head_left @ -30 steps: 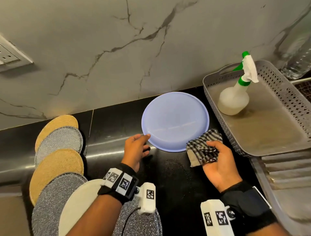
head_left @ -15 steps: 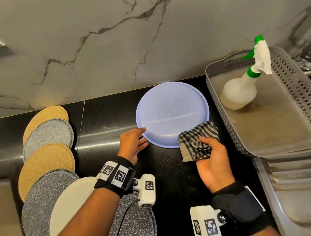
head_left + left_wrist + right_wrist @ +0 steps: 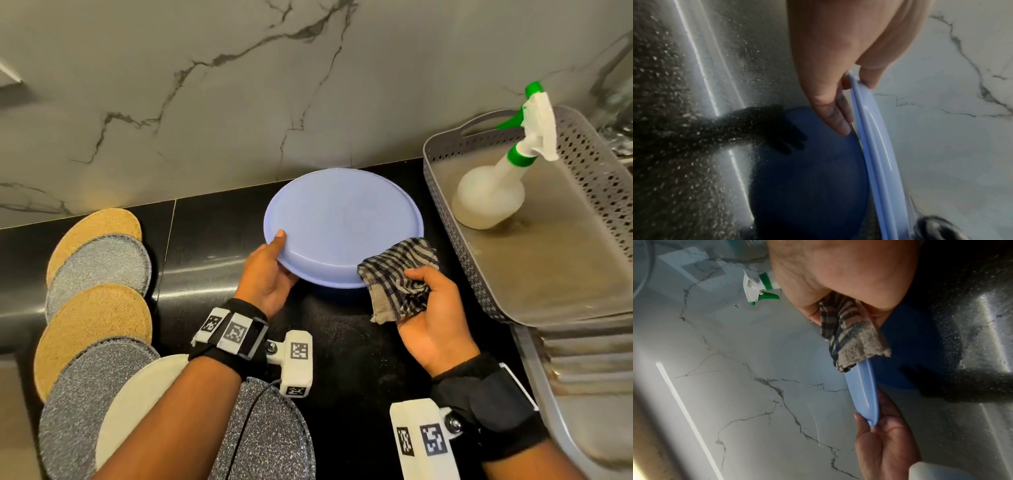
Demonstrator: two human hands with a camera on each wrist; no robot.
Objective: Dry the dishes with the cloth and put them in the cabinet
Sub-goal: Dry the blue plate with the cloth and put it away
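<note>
A pale blue plate [image 3: 342,226] is lifted off the black counter [image 3: 212,236], its near edge raised. My left hand [image 3: 270,270] grips its left rim, thumb on top and fingers underneath; the left wrist view shows the fingers [image 3: 838,116] under the plate [image 3: 875,146]. My right hand [image 3: 431,308] holds a crumpled checked cloth [image 3: 397,274] against the plate's near right rim. In the right wrist view the cloth [image 3: 851,337] hangs over the plate's edge [image 3: 865,389].
A grey perforated tray [image 3: 548,260] with a spray bottle [image 3: 496,192] stands at the right. Several round mats [image 3: 92,301] and a cream plate [image 3: 137,404] lie at the left. A marble wall [image 3: 239,85] rises behind the counter.
My left hand went from touching the plate's rim to gripping it, and the plate rose off the counter. The right hand brought the cloth up to the plate's edge.
</note>
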